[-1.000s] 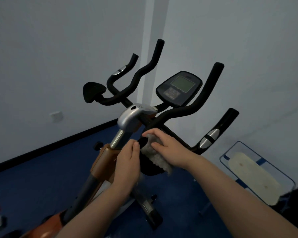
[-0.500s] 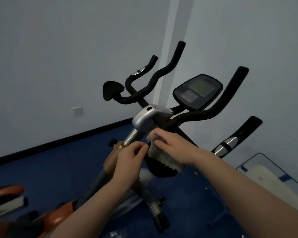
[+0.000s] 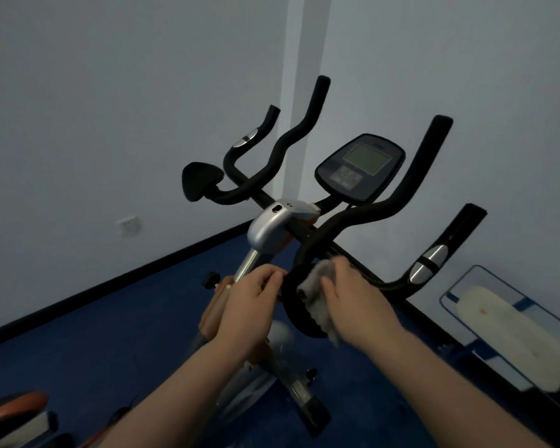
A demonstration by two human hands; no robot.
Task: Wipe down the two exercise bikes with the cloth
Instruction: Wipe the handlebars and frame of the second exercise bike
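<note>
Head camera first: nearest to us our two bare forearms reach up from the bottom edge toward the exercise bike (image 3: 282,227). Our left hand (image 3: 249,305) has its fingers curled, the fingertips close against the left edge of a black padded armrest (image 3: 299,305) on the handlebar; we cannot tell whether that grip has hold of the pad or only touches it. Our right hand (image 3: 356,299) presses a grey cloth (image 3: 317,286) flat onto the same armrest, fingers fairly straight over the fabric, the thumb tucked along its near side; a loose corner of the cloth hangs below the pad's lower edge.

Below the hands an orange frame post (image 3: 214,313) slopes down to the blue floor (image 3: 126,334), and a chrome stem rises from it to a silver clamp housing (image 3: 272,226). At the bottom left corner an orange and black part of a second machine (image 3: 13,412) shows, too cut off to name.

Beyond the hands the black handlebar (image 3: 398,195) branches into four upturned horns, two with silver sensor bands. A second armrest pad (image 3: 201,179) sits on the left side. The console (image 3: 361,168), with a dull green screen, tilts toward us between the horns.

To the right a blue-framed panel holding a pale pad (image 3: 511,331) leans by the wall. Farther back, a white socket (image 3: 129,225) sits low on the left wall above a black skirting.
</note>
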